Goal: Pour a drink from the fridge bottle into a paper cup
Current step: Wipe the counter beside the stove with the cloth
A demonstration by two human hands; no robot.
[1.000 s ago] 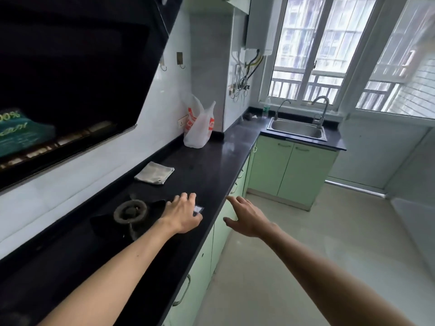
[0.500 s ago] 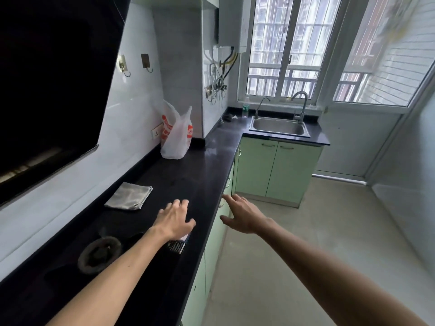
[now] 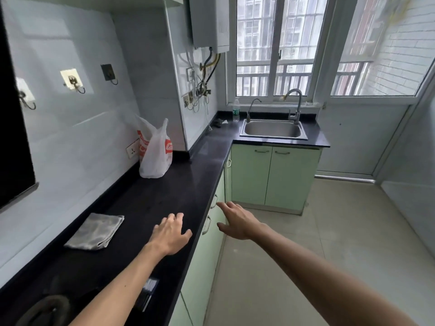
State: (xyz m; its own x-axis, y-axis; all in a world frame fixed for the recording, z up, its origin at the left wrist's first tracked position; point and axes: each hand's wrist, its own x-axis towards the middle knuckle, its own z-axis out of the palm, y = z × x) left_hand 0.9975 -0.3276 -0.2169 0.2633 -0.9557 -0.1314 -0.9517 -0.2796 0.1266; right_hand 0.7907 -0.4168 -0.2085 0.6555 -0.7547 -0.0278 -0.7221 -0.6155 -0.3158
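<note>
My left hand (image 3: 170, 232) hovers palm down over the black countertop (image 3: 164, 196), fingers spread and holding nothing. My right hand (image 3: 236, 221) reaches forward beyond the counter's front edge, in front of the green cabinet drawers, fingers straight and empty. A small clear plastic bottle (image 3: 236, 111) with a green label stands far off on the counter left of the sink. No fridge and no paper cup are in view.
A white plastic bag (image 3: 155, 152) stands against the wall. A folded grey cloth (image 3: 96, 230) lies on the counter to the left. The steel sink (image 3: 273, 129) with a tap sits under the window. A gas burner (image 3: 47, 310) is at bottom left. Tiled floor stretches to the right.
The view has moved forward along the counter: the burner slid to the bottom left, while the bag and sink came closer. Both hands stay stretched forward and empty.
</note>
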